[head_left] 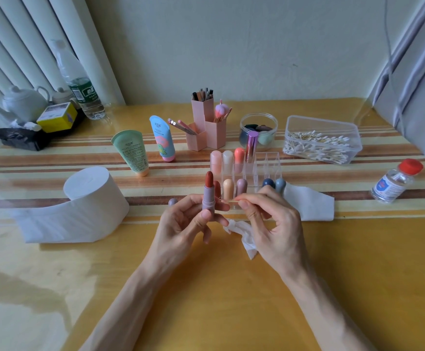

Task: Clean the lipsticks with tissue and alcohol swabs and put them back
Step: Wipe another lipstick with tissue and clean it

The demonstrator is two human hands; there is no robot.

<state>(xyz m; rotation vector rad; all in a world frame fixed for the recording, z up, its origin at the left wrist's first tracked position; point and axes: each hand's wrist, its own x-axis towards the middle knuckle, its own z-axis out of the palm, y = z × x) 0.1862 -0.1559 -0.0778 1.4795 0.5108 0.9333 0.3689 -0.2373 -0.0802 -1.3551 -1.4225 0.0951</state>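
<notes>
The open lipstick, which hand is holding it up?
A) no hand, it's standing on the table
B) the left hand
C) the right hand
B: the left hand grips the open lipstick upright by its lilac tube, while the right hand pinches a cotton swab beside it.

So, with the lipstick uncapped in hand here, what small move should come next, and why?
Probably bring the swab pinched in the right hand across to the lipstick and wipe it: the left hand holds it upright with the red bullet extended, and the swab sits just beside it.
</notes>
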